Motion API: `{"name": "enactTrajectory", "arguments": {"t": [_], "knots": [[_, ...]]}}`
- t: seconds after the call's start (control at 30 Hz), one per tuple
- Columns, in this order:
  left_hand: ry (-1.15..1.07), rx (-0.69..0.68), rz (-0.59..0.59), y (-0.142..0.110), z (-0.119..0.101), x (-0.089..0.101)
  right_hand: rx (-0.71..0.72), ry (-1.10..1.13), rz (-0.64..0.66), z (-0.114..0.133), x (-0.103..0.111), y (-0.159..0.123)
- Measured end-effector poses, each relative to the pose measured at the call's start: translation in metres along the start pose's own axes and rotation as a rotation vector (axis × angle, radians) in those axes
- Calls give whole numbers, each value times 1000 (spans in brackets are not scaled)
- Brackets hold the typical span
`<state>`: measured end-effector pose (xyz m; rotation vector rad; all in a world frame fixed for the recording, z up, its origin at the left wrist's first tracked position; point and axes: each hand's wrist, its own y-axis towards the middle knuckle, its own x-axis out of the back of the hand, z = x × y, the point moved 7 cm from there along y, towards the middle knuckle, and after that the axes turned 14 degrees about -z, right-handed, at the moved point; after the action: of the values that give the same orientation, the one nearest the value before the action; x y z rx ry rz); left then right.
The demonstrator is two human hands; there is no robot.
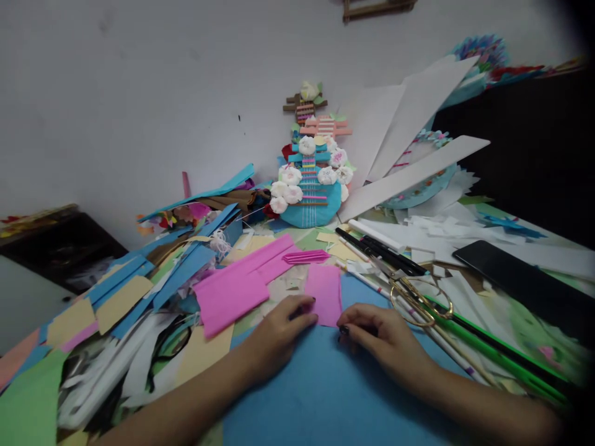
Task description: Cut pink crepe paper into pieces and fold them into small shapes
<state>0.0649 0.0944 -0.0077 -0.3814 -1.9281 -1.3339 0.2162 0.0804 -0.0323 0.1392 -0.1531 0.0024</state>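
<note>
A small pink crepe paper rectangle (324,294) lies between my hands at the far edge of a blue sheet (320,384). My left hand (286,328) is curled, with thumb and forefinger at the rectangle's lower left edge. At its lower right corner, my right hand (383,337) has its fingertips drawn together. Both hands seem to grip the paper, though the contact is partly hidden. Behind the rectangle is a folded pink strip (305,256). Larger pink crepe paper pieces (237,294) lie to its left.
Gold-handled scissors (413,300), black pens (388,254) and a green-and-black long tool (502,347) lie at right, beside a black phone (520,282). Paper scraps crowd the left. Against the wall stands a blue paper guitar (311,207) with white paper flowers (291,176).
</note>
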Motion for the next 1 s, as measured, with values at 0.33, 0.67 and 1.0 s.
{"name": "enactTrajectory", "arguments": {"t": [0.33, 0.67, 1.0], "knots": [[-49, 0, -3, 13, -14, 3, 131, -80, -162, 9, 13, 0], [73, -66, -37, 5, -16, 2, 132, -249, -374, 3, 39, 6], [91, -123, 67, -1, -22, -12, 203, -400, -370, 9, 36, 2]]}}
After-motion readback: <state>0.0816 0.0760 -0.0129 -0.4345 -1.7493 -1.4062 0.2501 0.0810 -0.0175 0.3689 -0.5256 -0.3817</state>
